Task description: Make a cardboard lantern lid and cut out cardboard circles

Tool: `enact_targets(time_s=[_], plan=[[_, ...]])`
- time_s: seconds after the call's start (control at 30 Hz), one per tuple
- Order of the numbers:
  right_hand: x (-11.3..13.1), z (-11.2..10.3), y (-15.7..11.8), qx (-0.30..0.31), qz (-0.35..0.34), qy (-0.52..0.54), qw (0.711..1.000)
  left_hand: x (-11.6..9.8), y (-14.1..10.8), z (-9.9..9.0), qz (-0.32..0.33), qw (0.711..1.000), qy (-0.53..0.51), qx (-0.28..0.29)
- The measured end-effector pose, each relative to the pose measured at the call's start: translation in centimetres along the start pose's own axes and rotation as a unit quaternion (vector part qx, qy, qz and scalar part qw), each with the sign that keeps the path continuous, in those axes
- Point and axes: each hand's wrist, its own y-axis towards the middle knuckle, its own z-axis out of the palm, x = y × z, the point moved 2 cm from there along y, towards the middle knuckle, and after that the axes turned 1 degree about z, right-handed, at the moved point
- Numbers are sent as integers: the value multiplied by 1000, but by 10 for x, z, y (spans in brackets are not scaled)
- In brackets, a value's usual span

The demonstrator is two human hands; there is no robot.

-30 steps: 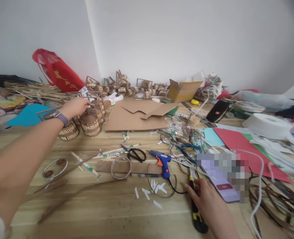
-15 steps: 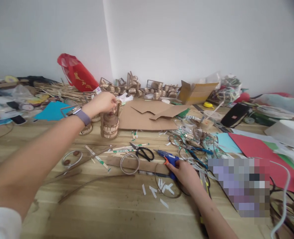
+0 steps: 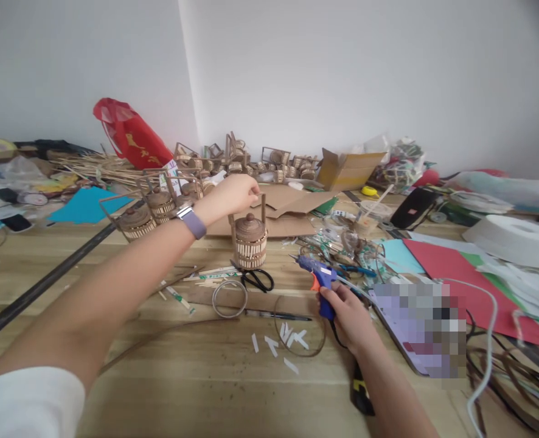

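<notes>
Head view: left hand (image 3: 235, 193), fingers nearly closed, seemingly pinching handle (image 3: 263, 208) of lidded basket (image 3: 250, 244) – basket upright, just beside scissors (image 3: 261, 280); right hand (image 3: 350, 317) fingers wrapped round glue gun (image 3: 320, 275) – loose pinch could let basket slip, tip onto scissors

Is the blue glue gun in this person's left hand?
No, the right hand grips the blue glue gun by its handle, while the left hand holds the small lidded basket from above.

In mid-frame, the left hand (image 3: 238, 193) grips a lidded miniature basket (image 3: 250, 242) by its handle; right of it, the right hand (image 3: 346, 310) holds a blue glue gun (image 3: 323, 275).
</notes>
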Motion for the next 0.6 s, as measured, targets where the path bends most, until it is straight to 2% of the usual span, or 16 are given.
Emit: enact_targets(time_s=[0.13, 0.3, 0.43, 0.6], plan=[[-1, -1, -4, 8, 18, 123, 992, -26, 14, 21, 22, 1000, -20, 2], [-1, 1, -7, 40, 25, 206, 977, -50, 23, 40, 34, 999, -36, 15], [-4, 1, -5, 38, 32, 211, 976, -57, 29, 60, 49, 997, -62, 17], [-7, 2, 1, 24, 38, 160, 986, -58, 30, 81, 56, 993, -106, -6]])
